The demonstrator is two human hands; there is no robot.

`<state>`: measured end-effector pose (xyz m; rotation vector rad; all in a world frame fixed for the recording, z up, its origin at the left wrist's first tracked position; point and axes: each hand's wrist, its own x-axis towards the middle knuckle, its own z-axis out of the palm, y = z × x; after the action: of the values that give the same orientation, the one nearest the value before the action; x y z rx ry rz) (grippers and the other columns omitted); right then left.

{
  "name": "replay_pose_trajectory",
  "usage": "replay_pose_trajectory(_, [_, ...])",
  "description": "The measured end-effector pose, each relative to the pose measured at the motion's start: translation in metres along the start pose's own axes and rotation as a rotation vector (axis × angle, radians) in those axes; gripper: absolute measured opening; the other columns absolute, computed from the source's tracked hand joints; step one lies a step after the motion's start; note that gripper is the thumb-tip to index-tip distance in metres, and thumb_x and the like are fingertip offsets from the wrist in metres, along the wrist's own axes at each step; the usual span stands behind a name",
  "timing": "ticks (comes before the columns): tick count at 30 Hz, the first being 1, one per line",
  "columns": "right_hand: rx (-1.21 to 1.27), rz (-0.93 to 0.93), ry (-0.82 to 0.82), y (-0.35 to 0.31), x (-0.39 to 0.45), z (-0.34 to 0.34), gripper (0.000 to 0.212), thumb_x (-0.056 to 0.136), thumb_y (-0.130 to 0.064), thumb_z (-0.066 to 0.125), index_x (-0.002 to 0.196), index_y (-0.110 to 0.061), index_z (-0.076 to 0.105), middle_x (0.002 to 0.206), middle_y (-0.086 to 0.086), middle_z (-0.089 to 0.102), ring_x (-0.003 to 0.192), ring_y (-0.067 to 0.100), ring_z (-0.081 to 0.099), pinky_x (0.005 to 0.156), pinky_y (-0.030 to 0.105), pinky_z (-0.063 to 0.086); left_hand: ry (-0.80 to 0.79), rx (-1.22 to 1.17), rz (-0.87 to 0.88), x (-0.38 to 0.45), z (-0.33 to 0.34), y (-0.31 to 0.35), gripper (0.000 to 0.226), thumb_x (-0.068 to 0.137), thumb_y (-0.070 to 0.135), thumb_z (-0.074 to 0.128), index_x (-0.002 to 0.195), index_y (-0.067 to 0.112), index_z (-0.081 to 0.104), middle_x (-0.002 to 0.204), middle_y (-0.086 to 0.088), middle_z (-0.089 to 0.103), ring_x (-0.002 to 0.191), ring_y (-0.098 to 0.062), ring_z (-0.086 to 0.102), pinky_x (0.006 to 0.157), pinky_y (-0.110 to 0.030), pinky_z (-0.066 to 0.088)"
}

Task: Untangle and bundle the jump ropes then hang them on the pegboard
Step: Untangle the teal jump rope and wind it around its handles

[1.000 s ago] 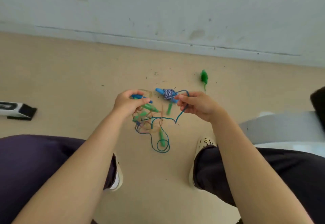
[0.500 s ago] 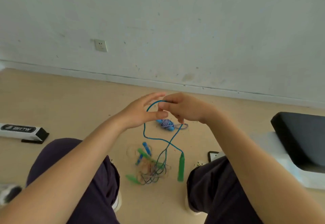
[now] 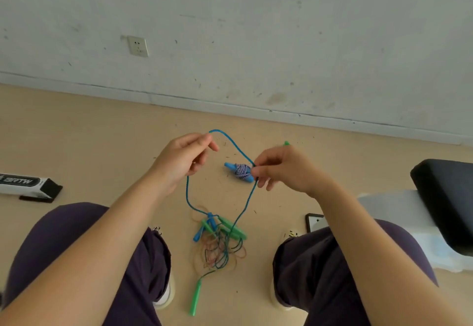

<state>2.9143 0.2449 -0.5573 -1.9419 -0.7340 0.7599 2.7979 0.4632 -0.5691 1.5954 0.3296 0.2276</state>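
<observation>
A pale, scuffed wall (image 3: 256,31) filled the top of the view, with a white socket (image 3: 138,46) set low on it. Below it ran the tan floor (image 3: 89,133), flecked with dark bits. The person's knees in dark purple trousers (image 3: 76,236) framed the bottom. At the right edge stood a black cushioned seat (image 3: 445,197) on a light base, and at the left lay a white and black box (image 3: 25,185).

Both arms reached forward over the floor. The left hand (image 3: 184,156) pinched a blue rope (image 3: 231,142) between thumb and forefinger at the top of a raised loop, its other fingers curled loosely beneath. The right hand (image 3: 284,169) pinched the same rope lower on the loop's right side, thumb against fingertips, the remaining fingers bent. From each hand the rope dropped down to a tangle of ropes (image 3: 220,246) on the floor between the feet: blue and green handles at its top, thin cords and tan loops snarled under them. One green handle (image 3: 195,297) lay apart, just below the tangle, tied to it by its cord.

Farther back, just beside the right hand, a bundled rope (image 3: 240,170) with blue handles and a striped cord wound around it lay on the floor. A small green bit (image 3: 286,143) showed above the right hand's knuckles.
</observation>
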Motion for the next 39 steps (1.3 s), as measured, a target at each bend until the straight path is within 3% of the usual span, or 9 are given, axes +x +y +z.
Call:
replay_pose_trajectory(4, [0.196,-0.056,0.022,-0.009,0.004,0.013,0.007,0.087,-0.003,0.071,0.084,0.002,0.068,0.064,0.011,0.069,0.057,0.018,0.066,0.058,0.027,0.057,-0.152,0.095,-0.040,-0.002,0.016,-0.009,0.029,0.103,0.031,0.049,0.097,0.027,0.078,0.093,0.006,0.076,0.078,-0.007,0.064,0.054,-0.018,0.038])
replay_pose_trajectory(7, [0.256,-0.087,0.052,-0.015,0.007,0.017,0.008,0.086,-0.005,0.072,0.082,-0.001,0.067,0.065,0.013,0.068,0.058,0.023,0.065,0.056,0.026,0.055,-0.261,0.104,-0.098,-0.002,0.027,-0.011,0.030,0.105,0.027,0.045,0.102,0.022,0.074,0.098,0.004,0.077,0.095,-0.012,0.070,0.069,-0.026,0.046])
replay_pose_trajectory(11, [0.271,-0.108,0.199,-0.015,0.011,0.014,0.009,0.088,-0.007,0.071,0.086,0.001,0.067,0.065,0.009,0.064,0.051,0.017,0.055,0.053,0.024,0.049,-0.415,0.102,-0.119,-0.004,0.026,-0.010,0.036,0.107,0.024,0.039,0.094,0.010,0.070,0.077,-0.010,0.071,0.074,-0.021,0.066,0.078,-0.025,0.051])
replay_pose_trajectory(19, [0.265,-0.089,0.678,-0.002,0.008,-0.023,0.013,0.093,-0.012,0.063,0.099,-0.022,0.061,0.060,-0.005,0.061,0.046,0.011,0.048,0.055,0.025,0.043,-0.340,0.324,-0.187,-0.002,0.001,-0.003,0.041,0.103,0.037,0.046,0.077,0.010,0.061,0.052,0.005,0.043,0.050,-0.014,0.041,0.067,-0.031,0.046])
replay_pose_trajectory(26, [0.040,-0.194,0.486,-0.008,0.005,0.001,0.015,0.081,-0.022,0.080,0.083,-0.024,0.065,0.065,-0.006,0.046,0.058,0.006,0.042,0.059,0.021,0.037,-0.275,0.246,-0.180,-0.008,0.010,-0.002,0.043,0.104,0.038,0.046,0.067,0.015,0.044,0.052,0.009,0.027,0.049,-0.013,0.023,0.053,-0.027,0.027])
replay_pose_trajectory(30, [-0.065,-0.264,0.127,-0.011,0.002,0.022,0.034,0.078,-0.026,0.082,0.107,-0.025,0.065,0.103,-0.007,0.070,0.103,0.004,0.063,0.094,0.020,0.045,-0.389,0.182,-0.190,-0.013,0.021,-0.002,0.041,0.106,0.034,0.044,0.070,0.015,0.051,0.054,0.006,0.028,0.052,-0.013,0.023,0.055,-0.029,0.025])
replay_pose_trajectory(34, [-0.048,-0.129,-0.065,-0.012,0.002,0.030,0.017,0.092,-0.021,0.068,0.105,-0.015,0.060,0.081,0.020,0.069,0.070,0.027,0.061,0.073,0.042,0.053,-0.465,0.136,-0.192,-0.013,0.020,-0.001,0.035,0.107,0.024,0.039,0.083,0.009,0.060,0.060,0.000,0.037,0.054,-0.015,0.031,0.059,-0.028,0.034])
replay_pose_trajectory(36, [-0.126,-0.077,-0.064,-0.010,0.005,0.028,0.011,0.095,-0.024,0.064,0.096,-0.012,0.063,0.073,0.024,0.058,0.060,0.022,0.051,0.061,0.038,0.050,-0.478,0.161,-0.197,-0.012,0.017,-0.001,0.030,0.106,0.017,0.041,0.090,0.006,0.064,0.061,0.000,0.044,0.055,-0.014,0.039,0.061,-0.026,0.042])
replay_pose_trajectory(39, [-0.226,-0.081,0.072,-0.008,0.008,0.025,0.013,0.095,-0.026,0.062,0.083,-0.022,0.064,0.061,0.000,0.051,0.049,0.005,0.045,0.053,0.023,0.043,-0.485,0.186,-0.211,-0.010,0.014,-0.001,0.025,0.104,0.010,0.045,0.089,0.003,0.065,0.061,-0.001,0.052,0.057,-0.014,0.050,0.067,-0.028,0.050])
